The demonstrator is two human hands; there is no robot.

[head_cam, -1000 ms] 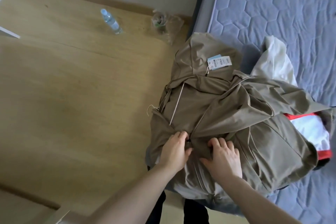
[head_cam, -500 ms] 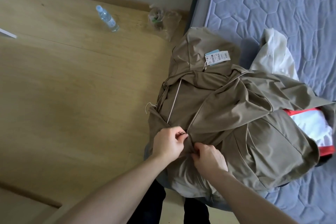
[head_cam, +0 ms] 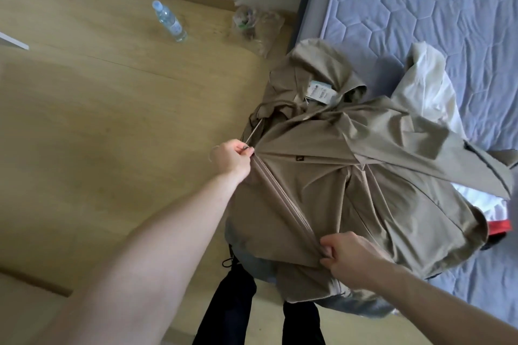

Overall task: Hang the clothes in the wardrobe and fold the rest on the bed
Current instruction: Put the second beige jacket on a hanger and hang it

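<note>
A khaki hooded jacket (head_cam: pixel 350 176) lies spread over the corner of the bed (head_cam: pixel 448 8), its price tag (head_cam: pixel 319 94) showing near the hood. The front zipper line runs taut between my hands. My left hand (head_cam: pixel 231 158) pinches the zipper pull at the upper end of the closed zipper. My right hand (head_cam: pixel 350 256) grips the jacket's hem at the bottom of the zipper. A cream garment (head_cam: pixel 429 84) and a white and red garment (head_cam: pixel 493 210) lie partly hidden under the jacket.
A plastic water bottle (head_cam: pixel 169 21) lies on the wooden floor (head_cam: pixel 112 120). A crumpled clear plastic bag (head_cam: pixel 252 25) sits by the wall next to the bed's corner. My dark trouser legs (head_cam: pixel 232 302) stand at the bed's edge.
My hands were together at the bottom of the zipper; my left hand has drawn the pull up and away, closing the zipper, while my right hand stays holding the hem.
</note>
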